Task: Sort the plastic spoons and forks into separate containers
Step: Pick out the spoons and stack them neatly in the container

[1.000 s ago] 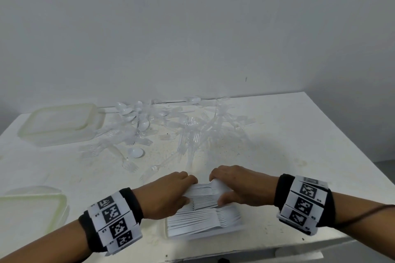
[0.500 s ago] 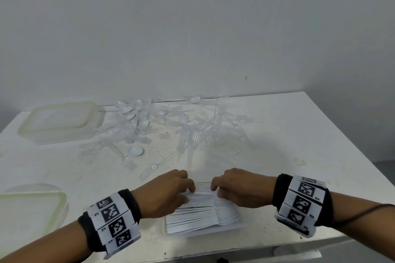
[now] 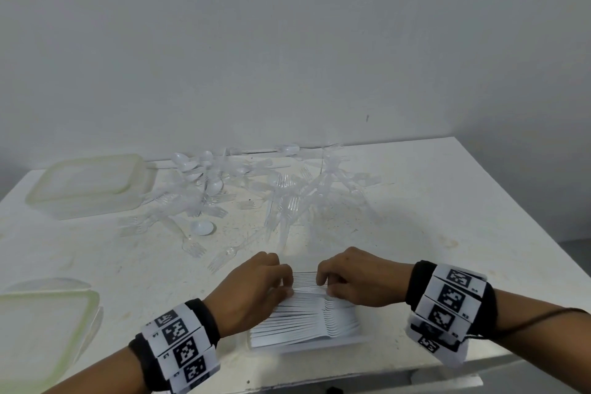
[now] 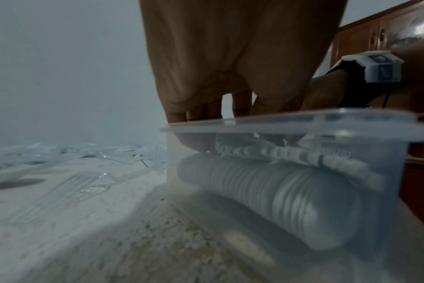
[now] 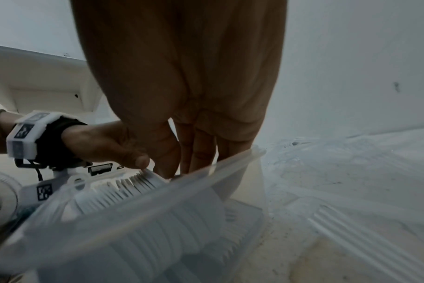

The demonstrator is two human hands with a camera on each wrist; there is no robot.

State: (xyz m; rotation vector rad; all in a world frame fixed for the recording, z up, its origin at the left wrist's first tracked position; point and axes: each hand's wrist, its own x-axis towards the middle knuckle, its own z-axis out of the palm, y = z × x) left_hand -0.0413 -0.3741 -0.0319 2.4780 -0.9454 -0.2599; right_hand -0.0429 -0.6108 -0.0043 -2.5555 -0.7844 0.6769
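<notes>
Fingertips of our left hand (image 3: pixel 256 285) and right hand (image 3: pixel 355 278) pinch the white spoon stack (image 3: pixel 307 317) nested in the clear container (image 3: pixel 358 341) at the table's near edge. Unsorted forks and spoons (image 3: pixel 256 189) remain beyond; second container (image 3: pixel 92 182) looks unfilled.

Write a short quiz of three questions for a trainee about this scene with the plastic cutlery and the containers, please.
1. True or false: the loose heap of clear plastic forks and spoons lies on the white table, outside any container.
2. Multiple choice: where is the neat row of white plastic spoons? A) in the lidded translucent container at the far left; B) in the clear rectangular container near the table's front edge; C) on the floor.
3. Fill in: the left hand and the right hand both have their fingertips on the ____ of the white spoons.

Key: 1 true; 2 B; 3 handles.
</notes>
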